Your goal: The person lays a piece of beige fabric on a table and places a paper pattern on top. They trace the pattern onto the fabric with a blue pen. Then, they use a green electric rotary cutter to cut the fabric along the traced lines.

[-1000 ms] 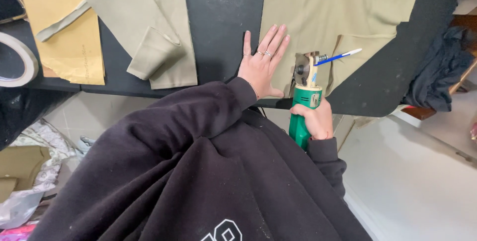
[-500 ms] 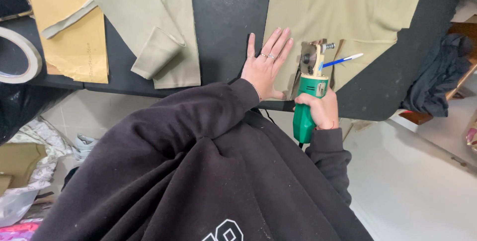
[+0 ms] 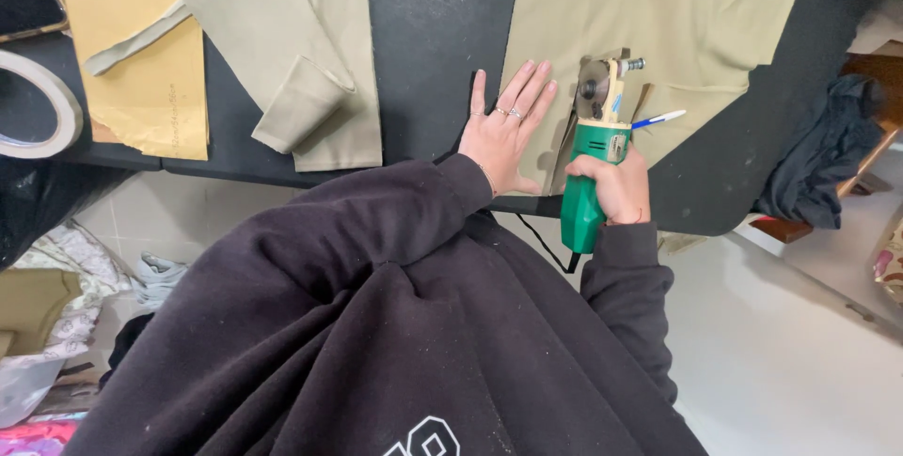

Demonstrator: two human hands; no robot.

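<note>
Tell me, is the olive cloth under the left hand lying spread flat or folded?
Spread flat. The olive cloth lies smooth on the dark table, the left hand pressing it, fingers splayed, beside the green cutter.

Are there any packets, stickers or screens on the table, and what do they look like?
Yellow-brown paper envelope: upper left of the black table, flat, rectangular.
Small label: on the green cutter in the right hand, pale, squarish.
No screens seen.

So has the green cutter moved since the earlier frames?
Yes. The green cutter has advanced further into the olive fabric, away from the table edge.
</note>
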